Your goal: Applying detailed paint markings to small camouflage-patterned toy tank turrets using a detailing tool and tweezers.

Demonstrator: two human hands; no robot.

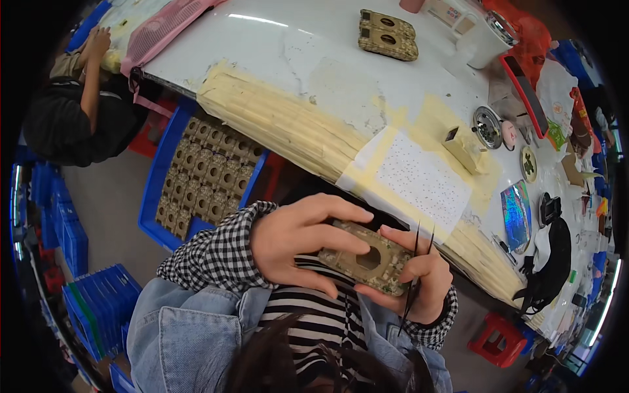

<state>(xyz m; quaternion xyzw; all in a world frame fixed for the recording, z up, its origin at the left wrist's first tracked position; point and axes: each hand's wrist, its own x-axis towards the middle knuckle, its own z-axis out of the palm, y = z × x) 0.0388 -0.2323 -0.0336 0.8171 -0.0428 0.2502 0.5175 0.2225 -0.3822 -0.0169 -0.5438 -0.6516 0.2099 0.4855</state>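
Note:
A camouflage-patterned toy tank hull [391, 263] with a round opening is held in front of my chest, just off the table's near edge. My left hand [291, 239] grips its left end, two fingers lying over the top and the thumb below. At the right end, my right hand [429, 278] pinches the hull between thumb and fingers. The same hand keeps a pair of dark tweezers [411, 298], their thin tips pointing up toward the table. Beyond my hands, a white sheet [419, 177] dotted with tiny dark pieces is taped to the table.
Matching hulls [386, 36] lie at the far table; a blue tray [159, 187] at left holds several more. Tape covers the table edge [282, 121]. At right are a mug [481, 42], round tin [487, 128] and red-edged phone [524, 95]. Someone [85, 121] works at far left.

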